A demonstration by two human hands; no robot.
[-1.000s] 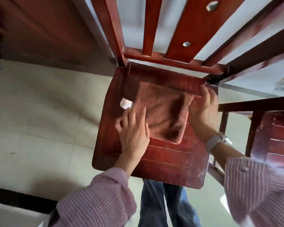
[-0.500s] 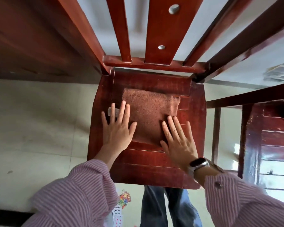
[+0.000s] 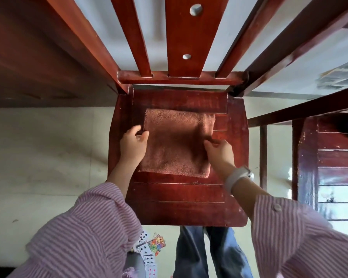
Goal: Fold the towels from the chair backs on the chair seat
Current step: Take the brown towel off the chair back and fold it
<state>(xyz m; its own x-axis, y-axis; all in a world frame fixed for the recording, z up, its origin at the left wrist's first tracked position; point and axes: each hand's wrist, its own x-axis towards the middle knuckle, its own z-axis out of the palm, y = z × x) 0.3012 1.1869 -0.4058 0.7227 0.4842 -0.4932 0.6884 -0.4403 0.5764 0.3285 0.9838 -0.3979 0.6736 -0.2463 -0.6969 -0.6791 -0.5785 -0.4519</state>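
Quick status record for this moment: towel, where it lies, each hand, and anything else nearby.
towel: brown towel, folded to a rectangle, lying flat
surface: chair seat, towel on its rear half
left hand: fingers curled, pinching the towel's left edge
right hand: fingers pinching the towel's right edge; watch on the wrist
floor: playing cards lie scattered below the seat front
second chair: to the right, partly in view

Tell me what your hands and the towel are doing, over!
Left hand pinching towel's left edge; right hand pinching its right edge. Brown towel folded flat on chair seat. Nothing in the way, over.
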